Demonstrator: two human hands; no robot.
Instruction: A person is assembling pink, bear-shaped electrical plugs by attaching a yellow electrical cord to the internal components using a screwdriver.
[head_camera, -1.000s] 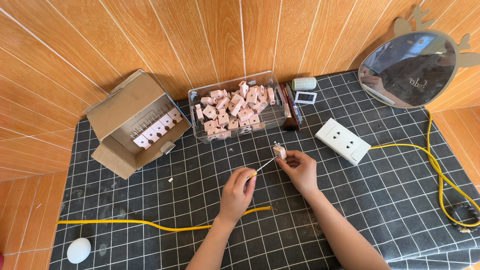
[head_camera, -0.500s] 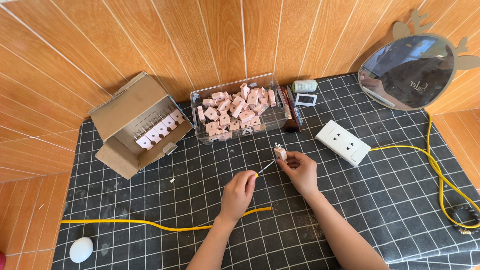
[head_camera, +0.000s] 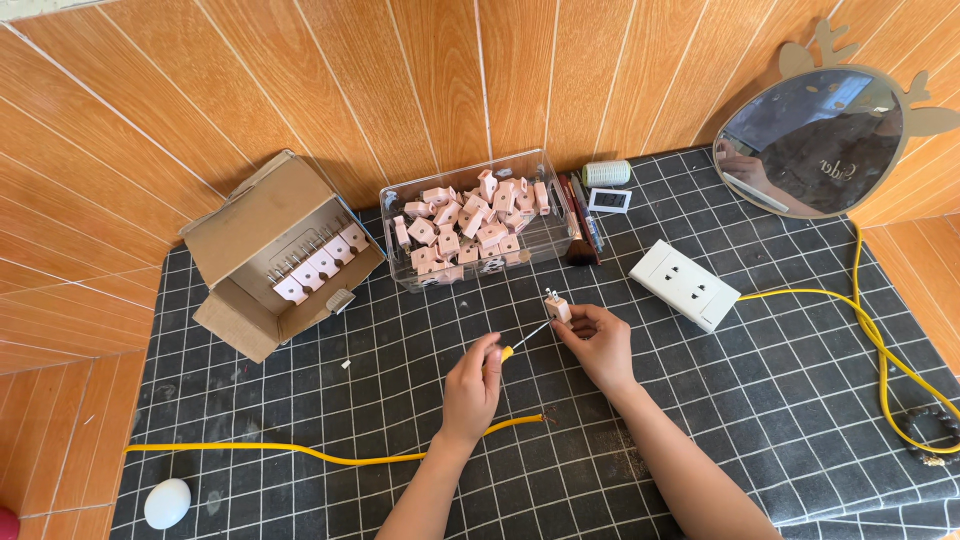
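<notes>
Nearest the camera, a thin yellow cable (head_camera: 330, 457) snakes across the dark grid-patterned mat (head_camera: 760, 400), its bare end lying just below the left hand (head_camera: 472, 385); a white egg-shaped object (head_camera: 167, 502) sits at the near left corner. The left hand is closed around the yellow-handled small screwdriver (head_camera: 524, 340), whose slim shaft runs up and to the right, its long axis slanting toward the small pale pink plug piece with metal prongs (head_camera: 557, 307). That piece is pinched between the fingertips of the right hand (head_camera: 600, 345), just beyond and right of the left hand, prongs pointing up; the tip seems to meet its side, though the contact point is too small to make out. To the right lies a white rectangular socket block (head_camera: 686, 284), with a second yellow cable (head_camera: 870, 330) curving off to the near right edge. Farther back stand a clear plastic tub of pink plug pieces (head_camera: 470, 225), an open cardboard box holding more of them (head_camera: 285, 255) at the left, and a round mirror with antler trim (head_camera: 815, 140) leaning on the wooden wall, partly cut off.
</notes>
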